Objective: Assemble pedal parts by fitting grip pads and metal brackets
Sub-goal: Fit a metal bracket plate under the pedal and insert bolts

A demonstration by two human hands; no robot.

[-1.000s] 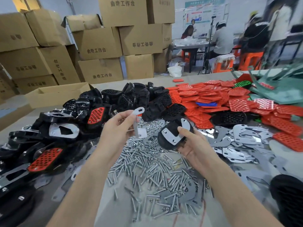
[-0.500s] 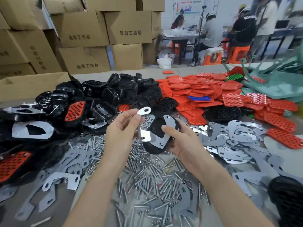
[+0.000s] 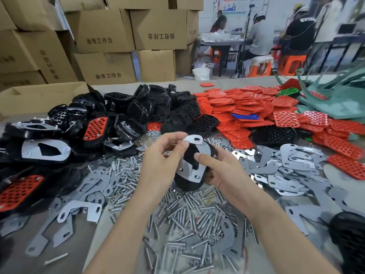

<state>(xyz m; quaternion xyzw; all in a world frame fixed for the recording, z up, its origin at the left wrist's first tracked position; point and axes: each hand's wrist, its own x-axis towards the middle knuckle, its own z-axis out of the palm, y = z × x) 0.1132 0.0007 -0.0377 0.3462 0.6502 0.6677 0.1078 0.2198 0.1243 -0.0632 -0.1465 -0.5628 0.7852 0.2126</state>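
My right hand holds a black pedal body from below, thumb pressed on the dark opening of the metal plate on it. My left hand pinches a slotted metal bracket between thumb and fingers and sets it against the plate's upper end. The plate has small screws at its lower corners. Both hands hover above a heap of loose bolts.
Black pedal bodies, some with red pads, pile up at left and behind. Red grip pads heap at right. Flat metal brackets lie right and left. Cardboard boxes stand behind; people sit at a far table.
My hands have come together: the bracket in my left hand moved right onto the pedal's plate. The camera view shifted slightly left.
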